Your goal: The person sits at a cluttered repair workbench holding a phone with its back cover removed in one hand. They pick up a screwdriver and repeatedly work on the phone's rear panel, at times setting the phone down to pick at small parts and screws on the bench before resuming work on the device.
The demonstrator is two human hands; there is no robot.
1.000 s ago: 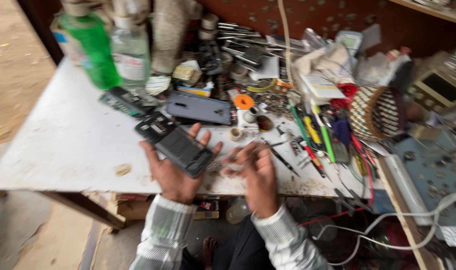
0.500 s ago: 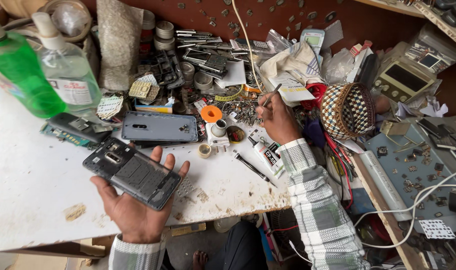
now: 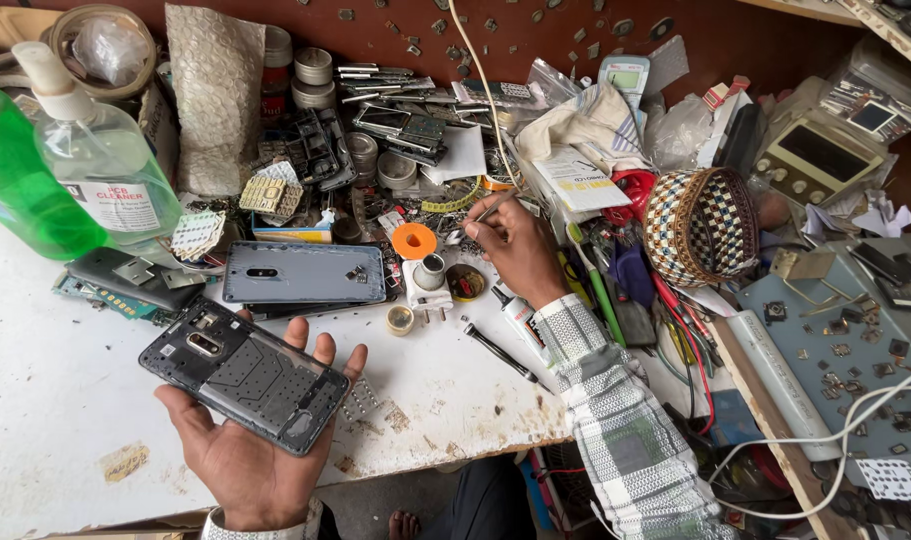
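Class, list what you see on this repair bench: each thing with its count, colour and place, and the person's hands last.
opened phone: one, dark grey, on the left palm
back cover: one, blue-grey, flat at bench centre
green bottle: one, far left
clear pump bottle: one, beside the green one
orange roll: one, centre
woven basket: one, chequered, right
tweezers: one, metal, in the right hand
left hand: open, palm up under the phone
right hand: pinching the tweezers
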